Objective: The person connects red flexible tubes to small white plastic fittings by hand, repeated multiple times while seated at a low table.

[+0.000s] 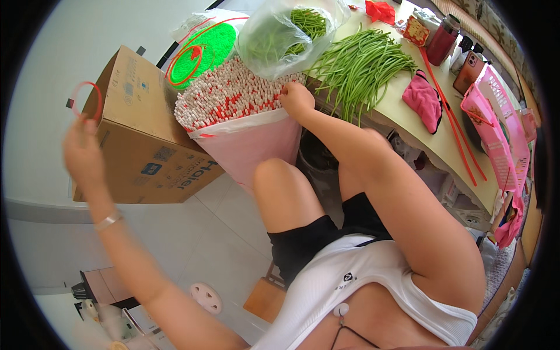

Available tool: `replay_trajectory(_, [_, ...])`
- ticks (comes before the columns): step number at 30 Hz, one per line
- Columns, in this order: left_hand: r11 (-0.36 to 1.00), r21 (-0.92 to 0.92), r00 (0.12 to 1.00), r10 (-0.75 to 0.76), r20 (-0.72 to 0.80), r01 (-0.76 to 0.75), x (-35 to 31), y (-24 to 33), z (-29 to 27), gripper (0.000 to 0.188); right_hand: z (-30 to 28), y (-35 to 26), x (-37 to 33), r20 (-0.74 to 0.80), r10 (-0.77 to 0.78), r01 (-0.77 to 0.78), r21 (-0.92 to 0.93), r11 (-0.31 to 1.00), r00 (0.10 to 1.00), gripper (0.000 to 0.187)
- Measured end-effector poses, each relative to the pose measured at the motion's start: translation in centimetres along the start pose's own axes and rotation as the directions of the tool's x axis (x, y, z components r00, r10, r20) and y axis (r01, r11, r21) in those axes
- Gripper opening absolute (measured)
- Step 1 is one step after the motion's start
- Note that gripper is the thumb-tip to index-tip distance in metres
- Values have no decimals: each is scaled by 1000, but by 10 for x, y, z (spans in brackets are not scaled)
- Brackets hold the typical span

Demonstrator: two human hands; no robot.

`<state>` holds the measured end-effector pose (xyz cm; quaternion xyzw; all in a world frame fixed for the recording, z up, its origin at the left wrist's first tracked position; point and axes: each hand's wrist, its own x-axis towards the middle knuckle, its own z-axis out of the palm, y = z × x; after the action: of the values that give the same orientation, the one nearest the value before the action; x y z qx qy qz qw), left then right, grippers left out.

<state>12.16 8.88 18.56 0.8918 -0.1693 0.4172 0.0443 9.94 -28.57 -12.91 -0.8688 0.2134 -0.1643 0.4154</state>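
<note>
My left hand [83,149], blurred by motion, is raised at the far left with its fingers closed at the lower end of a thin red loop [87,84]. In front of my knees stands a large bundle of thin rods [233,96] with pale and red ends, wrapped in a pinkish-white sheet [251,143]. My right hand [297,99] rests at the right edge of the bundle's top, fingers bent in; what they grip there, if anything, is hidden. Behind the bundle lies a bright green textured mass [219,44] with red strands [185,64] curled over it.
A cardboard box [140,99] stands left of the bundle. On the table [402,137] are green vegetable stems [367,64], a plastic bag of greens [280,41], a pink cloth [423,102], red strips [452,128], a dark red flask [444,41], a phone [469,71] and a pink basket [496,128].
</note>
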Motion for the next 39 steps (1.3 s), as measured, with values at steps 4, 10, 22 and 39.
replay_trajectory(4, [865, -502, 930, 182, 318, 2, -109, 97, 8, 22, 8, -7, 9, 69, 85, -74, -152, 986, 994, 23])
replay_trajectory(10, [541, -747, 802, 201, 562, 388, -229, 156, 44, 20, 10, -7, 13, -91, -75, 72, -28, 997, 993, 19])
replay_trajectory(22, [-643, -232, 551, 352, 757, 730, -223, 251, 86, 46, -274, -248, -27, -458, -538, 632, 750, 194, 708, 19])
replay_trajectory(39, [-977, -194, 809, -48, 586, 82, -254, 234, 108, 35, -383, 195, -126, -360, 178, 400, 857, -324, 916, 28])
